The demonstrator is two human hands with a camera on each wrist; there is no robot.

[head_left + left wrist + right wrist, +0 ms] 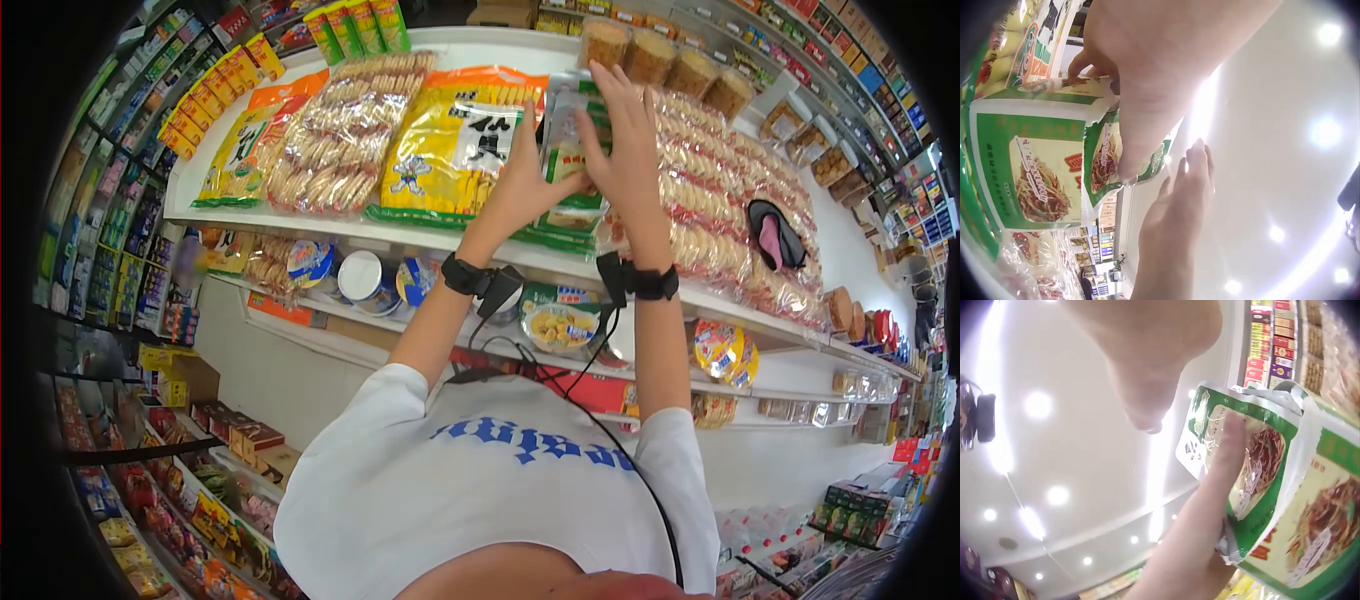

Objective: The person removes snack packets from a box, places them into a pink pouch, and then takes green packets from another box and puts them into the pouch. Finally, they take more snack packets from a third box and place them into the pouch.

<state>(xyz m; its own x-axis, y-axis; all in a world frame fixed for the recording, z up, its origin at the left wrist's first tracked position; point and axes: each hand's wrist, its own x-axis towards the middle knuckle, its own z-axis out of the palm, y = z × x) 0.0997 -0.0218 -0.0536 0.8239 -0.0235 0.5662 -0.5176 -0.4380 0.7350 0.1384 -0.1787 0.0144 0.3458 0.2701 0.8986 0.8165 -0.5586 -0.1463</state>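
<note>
In the head view my left hand (pixel 525 185) reaches over the shelf to a green-and-white food pouch (pixel 572 130). The right wrist view shows the left thumb (pixel 1229 447) laid across the pouch's printed front, its fingers behind. That pouch (pixel 1105 153) stands in a torn-open green outer pack (pixel 1029 169) with a picture of shredded food. My right hand (pixel 628 150) is held up on the pouch's other side, fingers straight and spread. A gap shows between the right thumb (pixel 1145 419) and the pouch in the right wrist view.
Large yellow snack bags (pixel 455 150) and clear-wrapped stacks of round crackers (pixel 350 135) lie left of the hands. More wrapped crackers (pixel 700 190) and a black-and-pink item (pixel 775 235) lie right. Tubs (pixel 605 45) line the back; bowl noodles (pixel 560 322) fill the shelf below.
</note>
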